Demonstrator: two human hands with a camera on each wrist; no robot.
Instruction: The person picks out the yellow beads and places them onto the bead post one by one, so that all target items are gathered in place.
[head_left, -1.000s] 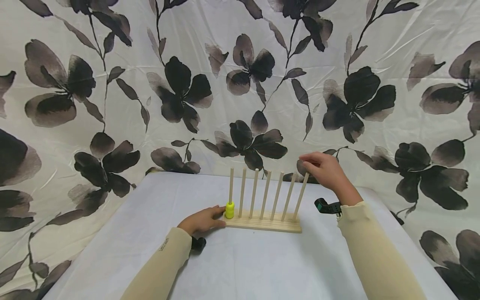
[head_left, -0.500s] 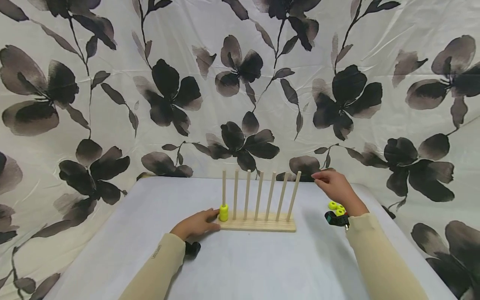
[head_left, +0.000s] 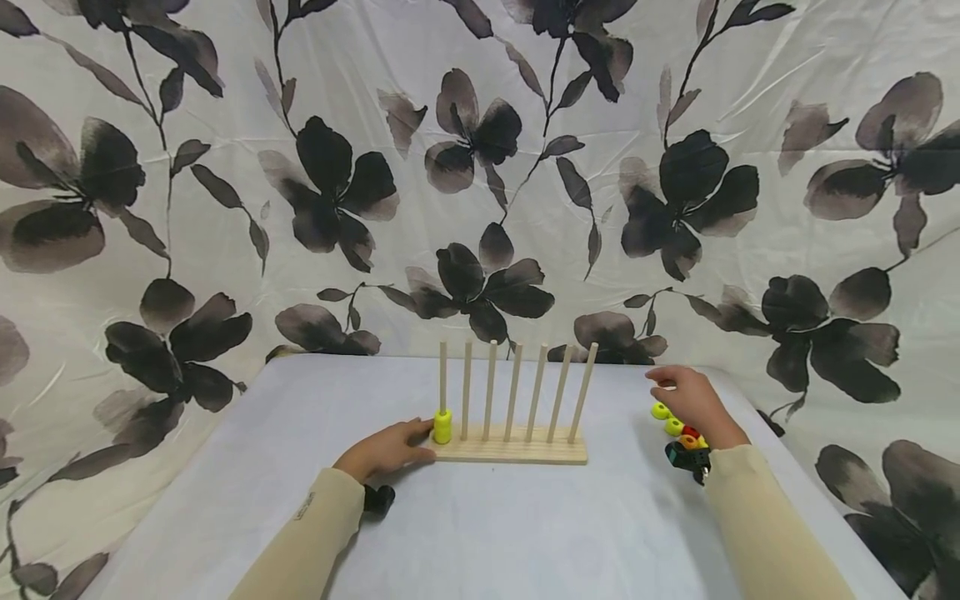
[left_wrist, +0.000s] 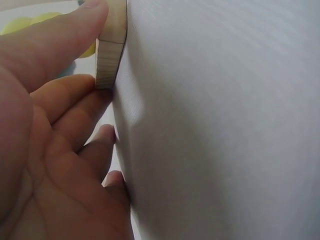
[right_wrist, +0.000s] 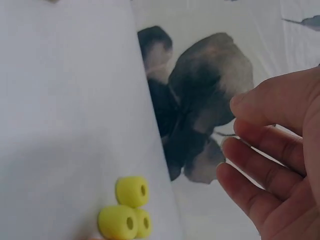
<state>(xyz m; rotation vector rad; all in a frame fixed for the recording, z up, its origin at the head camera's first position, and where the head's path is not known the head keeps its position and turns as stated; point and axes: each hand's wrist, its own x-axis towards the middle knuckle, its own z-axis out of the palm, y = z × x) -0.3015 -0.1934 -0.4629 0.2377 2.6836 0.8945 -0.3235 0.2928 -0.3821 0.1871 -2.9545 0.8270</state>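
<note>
A wooden peg rack (head_left: 510, 451) with several upright pegs stands on the table. Yellow beads (head_left: 442, 427) are stacked on its leftmost peg. My left hand (head_left: 386, 448) holds the left end of the rack's base, thumb and fingers against the wood (left_wrist: 111, 55) in the left wrist view. My right hand (head_left: 693, 404) hovers above the table's right side, fingers loosely bent and holding nothing. Beneath it lie loose yellow beads (head_left: 661, 411), a red bead (head_left: 691, 432) and an orange bead (head_left: 687, 442), partly hidden by hand and wrist camera. The right wrist view shows several yellow beads (right_wrist: 118, 222).
The table (head_left: 525, 525) has a white cover. A floral cloth (head_left: 480, 192) hangs behind its far edge. A black wrist camera (head_left: 686, 457) sits on the right wrist, close to the beads.
My right hand has left the top of the rightmost peg and moved right and down toward the loose beads, which have come into view. The left hand stays at the rack's end.
</note>
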